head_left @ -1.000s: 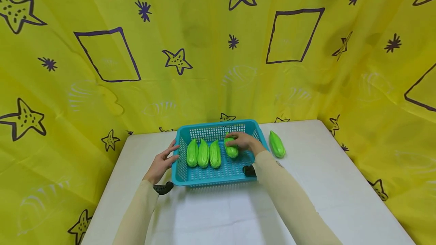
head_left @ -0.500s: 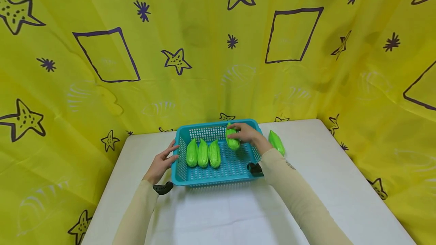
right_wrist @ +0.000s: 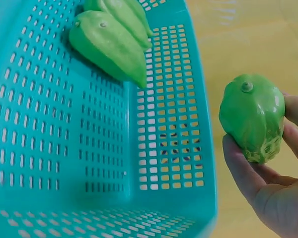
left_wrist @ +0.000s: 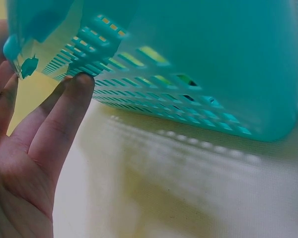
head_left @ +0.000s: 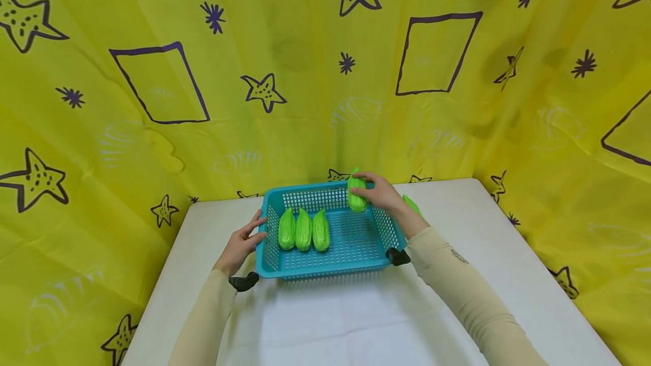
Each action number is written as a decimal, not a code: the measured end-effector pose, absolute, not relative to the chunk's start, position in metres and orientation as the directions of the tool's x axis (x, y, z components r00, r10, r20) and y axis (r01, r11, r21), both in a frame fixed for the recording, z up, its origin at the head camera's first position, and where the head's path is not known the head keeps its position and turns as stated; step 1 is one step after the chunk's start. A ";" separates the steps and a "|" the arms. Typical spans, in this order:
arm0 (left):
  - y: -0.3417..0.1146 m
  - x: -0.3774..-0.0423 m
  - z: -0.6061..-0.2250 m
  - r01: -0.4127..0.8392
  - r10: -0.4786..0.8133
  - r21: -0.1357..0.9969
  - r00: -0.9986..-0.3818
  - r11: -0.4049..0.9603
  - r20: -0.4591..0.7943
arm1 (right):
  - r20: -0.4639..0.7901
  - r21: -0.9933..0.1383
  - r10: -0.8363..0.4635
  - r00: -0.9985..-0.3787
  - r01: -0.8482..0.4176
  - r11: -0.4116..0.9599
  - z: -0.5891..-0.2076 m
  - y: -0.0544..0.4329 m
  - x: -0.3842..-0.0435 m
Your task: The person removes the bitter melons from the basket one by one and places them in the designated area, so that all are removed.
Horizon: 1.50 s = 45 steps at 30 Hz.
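My right hand (head_left: 382, 192) pinches a green ribbed fruit (right_wrist: 253, 116) between thumb and fingers. In the head view this fruit is over the back right rim of a blue-green plastic basket (head_left: 325, 271). Inside the basket, at its left side, three similar fruits (head_left: 303, 230) lie side by side, pointed ends toward the back. My left hand (head_left: 241, 246) rests on the basket's left end, its fingers fairly straight against the outer wall (left_wrist: 188, 59). Another green fruit (head_left: 411, 203) lies on the table right of the basket, mostly hidden behind my right forearm.
The basket stands near the back of a white table (head_left: 325, 321). Yellow curtains (head_left: 305, 146) with star drawings hang behind the table and at both sides. A black wrist device (head_left: 398, 256) shows near the basket's front right corner.
My right hand has lifted the green fruit from inside the basket and moved back and right to the rim. Its forearm now covers more of the fruit on the table. The left hand stays put.
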State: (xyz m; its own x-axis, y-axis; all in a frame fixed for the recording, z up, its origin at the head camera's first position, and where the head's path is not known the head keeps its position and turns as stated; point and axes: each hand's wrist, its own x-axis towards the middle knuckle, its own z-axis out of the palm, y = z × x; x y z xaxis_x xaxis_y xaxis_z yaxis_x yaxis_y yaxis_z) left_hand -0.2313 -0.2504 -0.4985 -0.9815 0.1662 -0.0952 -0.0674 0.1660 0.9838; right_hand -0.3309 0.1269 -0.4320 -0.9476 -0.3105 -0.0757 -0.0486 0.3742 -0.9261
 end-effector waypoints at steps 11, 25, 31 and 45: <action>-0.258 -0.243 -0.525 -0.051 0.142 0.983 -0.987 0.179 -0.076 | 0.003 -0.899 -0.234 -0.972 -0.105 0.425 -0.435 0.160 -0.322; -0.254 -0.232 -0.505 -0.016 0.205 0.991 -0.978 0.129 -0.042 | 0.032 -0.876 -0.184 -0.982 -0.117 0.469 -0.442 0.201 -0.324; -0.252 -0.230 -0.498 -0.034 0.201 0.990 -0.978 0.136 -0.061 | 0.024 -0.864 -0.166 -0.986 -0.104 0.492 -0.446 0.217 -0.323; -0.253 -0.230 -0.499 -0.038 0.195 0.991 -0.979 0.131 -0.063 | 0.017 -0.880 -0.156 -0.988 -0.089 0.467 -0.464 0.265 -0.331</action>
